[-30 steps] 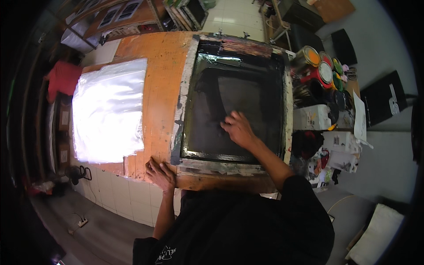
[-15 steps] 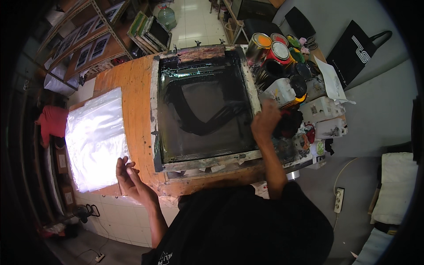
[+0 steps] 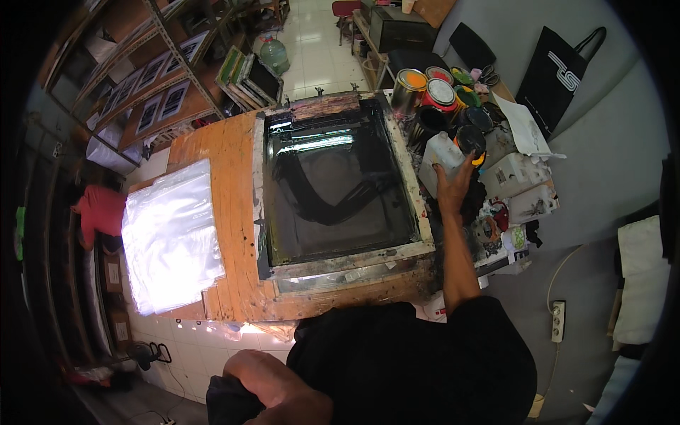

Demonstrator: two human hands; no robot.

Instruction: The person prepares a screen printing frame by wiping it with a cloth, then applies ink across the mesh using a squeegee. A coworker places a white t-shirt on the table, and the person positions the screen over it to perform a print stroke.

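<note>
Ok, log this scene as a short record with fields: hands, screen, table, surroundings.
Right hand: at the white tub; firm grip unclear
Left hand: out of view
Screen: framed, over the table, with a curved dark streak
Table: wooden; shiny sheets stacked left of the screen
Right side: open-topped orange can among other containers
Far left: another person in red

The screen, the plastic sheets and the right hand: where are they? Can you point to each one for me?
Screen (image 3: pixel 336 176): head view, on the dark mesh.
Plastic sheets (image 3: pixel 172 237): head view, middle of the stack.
Right hand (image 3: pixel 453 187): head view, back of the hand.
</note>
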